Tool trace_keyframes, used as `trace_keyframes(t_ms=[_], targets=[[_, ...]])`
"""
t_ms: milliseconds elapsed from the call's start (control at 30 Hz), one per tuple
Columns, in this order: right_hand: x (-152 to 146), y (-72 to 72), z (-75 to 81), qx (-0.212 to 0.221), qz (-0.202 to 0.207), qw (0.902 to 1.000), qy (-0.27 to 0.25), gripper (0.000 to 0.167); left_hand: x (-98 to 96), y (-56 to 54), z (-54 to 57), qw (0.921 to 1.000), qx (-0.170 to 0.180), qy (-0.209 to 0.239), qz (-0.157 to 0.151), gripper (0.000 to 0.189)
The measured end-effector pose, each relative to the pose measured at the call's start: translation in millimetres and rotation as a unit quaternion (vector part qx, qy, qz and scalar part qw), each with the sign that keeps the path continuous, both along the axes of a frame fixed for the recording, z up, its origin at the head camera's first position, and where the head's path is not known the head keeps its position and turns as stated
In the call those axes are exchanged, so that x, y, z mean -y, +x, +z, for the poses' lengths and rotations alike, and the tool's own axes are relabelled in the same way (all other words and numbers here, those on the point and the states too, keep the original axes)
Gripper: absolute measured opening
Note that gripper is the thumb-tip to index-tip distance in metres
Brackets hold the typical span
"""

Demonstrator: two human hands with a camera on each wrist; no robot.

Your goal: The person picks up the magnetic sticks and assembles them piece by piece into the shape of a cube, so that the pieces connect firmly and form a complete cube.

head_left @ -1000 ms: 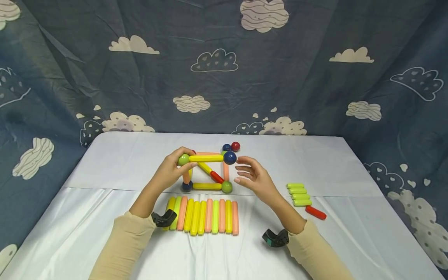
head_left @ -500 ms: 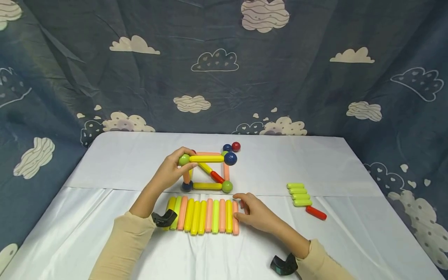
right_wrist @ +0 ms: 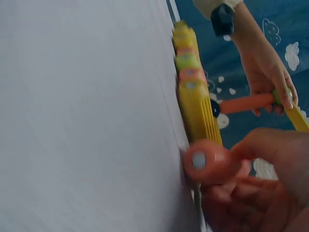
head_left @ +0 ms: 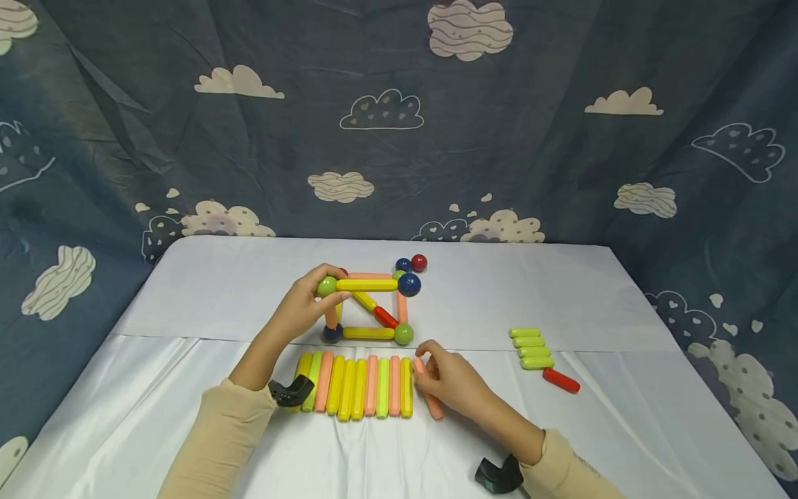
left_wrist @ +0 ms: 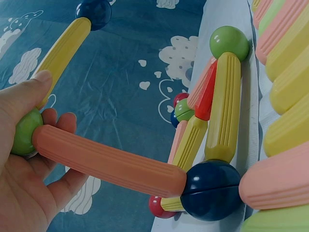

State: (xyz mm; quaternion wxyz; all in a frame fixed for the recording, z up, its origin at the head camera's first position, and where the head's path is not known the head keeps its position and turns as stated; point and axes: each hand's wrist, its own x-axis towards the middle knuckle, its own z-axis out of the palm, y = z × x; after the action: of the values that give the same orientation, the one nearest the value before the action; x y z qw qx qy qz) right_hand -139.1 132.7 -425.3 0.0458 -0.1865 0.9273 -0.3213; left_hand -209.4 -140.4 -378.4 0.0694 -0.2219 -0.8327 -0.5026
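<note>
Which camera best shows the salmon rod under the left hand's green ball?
Left wrist: the salmon rod appears large, end to end. Head shows only its lower part, below the left hand; right wrist shows it small.

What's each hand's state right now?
Left hand: holding the stick frame at its upper-left green ball.
Right hand: pinching a salmon stick.

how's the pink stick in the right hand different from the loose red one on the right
The pink stick is longer; the red stick is shorter.
The right hand pinches the pink stick; no hand touches the red stick.
The pink stick is beside the mixed row, the red stick near the lime sticks.
Both are unattached to any ball.
</note>
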Motion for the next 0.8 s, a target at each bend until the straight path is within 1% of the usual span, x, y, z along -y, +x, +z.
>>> trace_keyframes(t_ms=[67, 133, 300, 400, 533, 633, 700, 800], targets=[[0, -5.9, 4.8, -0.007, 0.002, 0.9985, -0.055, 0.028, -0.1, 0.2, 0.2, 1.0, 0.001, -0.001, 0.001, 0.023], [1, -12.9, 10.0, -0.022, -0.002, 0.9941, -0.106, 0.028, -0.2, 0.4, 0.3, 1.0, 0.002, 0.0, 0.002, 0.023], [6, -32.2, 20.2, -0.061, -0.012, 0.9774, -0.202, 0.027, 0.0, 0.6, -0.2, 1.0, 0.004, 0.002, -0.001, 0.023], [10, -42.0, 23.1, -0.067, -0.008, 0.9664, -0.248, 0.029, 0.4, 1.0, -0.4, 1.0, 0.007, 0.002, -0.004, 0.025], [14, -50.1, 23.9, -0.063, -0.002, 0.9542, -0.292, 0.031, 0.6, 1.3, 0.5, 0.9999, 0.008, 0.001, -0.01, 0.027], [16, -54.3, 23.9, -0.065, 0.002, 0.9489, -0.309, 0.029, 0.5, 1.4, 1.3, 0.9999, 0.007, 0.002, -0.014, 0.029], [18, -55.4, 25.0, -0.067, 0.005, 0.9456, -0.318, 0.029, 0.4, 1.4, 1.4, 0.9999, 0.006, 0.004, -0.015, 0.03], [20, -51.2, 33.0, -0.067, 0.011, 0.9427, -0.326, 0.028, 0.7, 1.9, 0.8, 0.9999, 0.005, 0.007, -0.013, 0.03]])
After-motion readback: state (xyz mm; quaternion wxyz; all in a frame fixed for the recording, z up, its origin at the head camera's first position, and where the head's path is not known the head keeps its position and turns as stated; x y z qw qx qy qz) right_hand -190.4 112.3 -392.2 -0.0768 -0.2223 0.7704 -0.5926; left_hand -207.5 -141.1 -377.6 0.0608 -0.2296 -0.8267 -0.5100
